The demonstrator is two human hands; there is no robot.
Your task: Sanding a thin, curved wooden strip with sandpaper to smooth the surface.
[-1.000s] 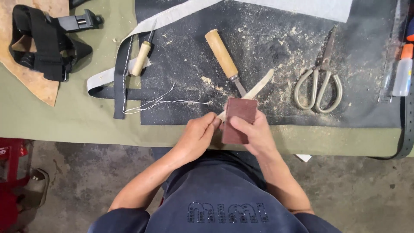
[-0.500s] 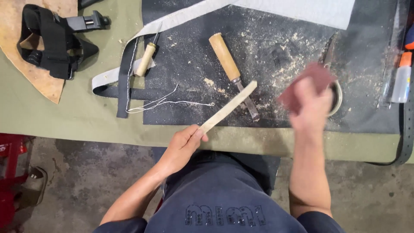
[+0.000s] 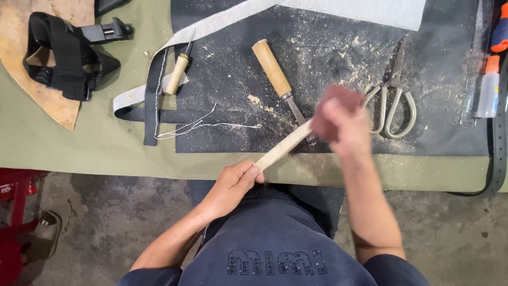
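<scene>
**Wooden stick held over the edge of the work table**

The thin pale wooden stick (image 3: 283,149) lies slanted above the near edge of the dark mat (image 3: 338,79). The left hand (image 3: 233,182) grips its lower end with closed fingers. The right hand (image 3: 344,122), blurred, is clenched around a reddish-brown sanding piece (image 3: 333,103) that presses on the upper end of the stick. Just beside this end lies a chisel with wooden handle (image 3: 275,71), and near the right hand lie metal scissors (image 3: 394,100). Sawdust covers the mat. Further left are a small awl (image 3: 177,74), a black strap (image 3: 153,95) and loose threads (image 3: 206,126) on the green table cloth (image 3: 79,148).
</scene>
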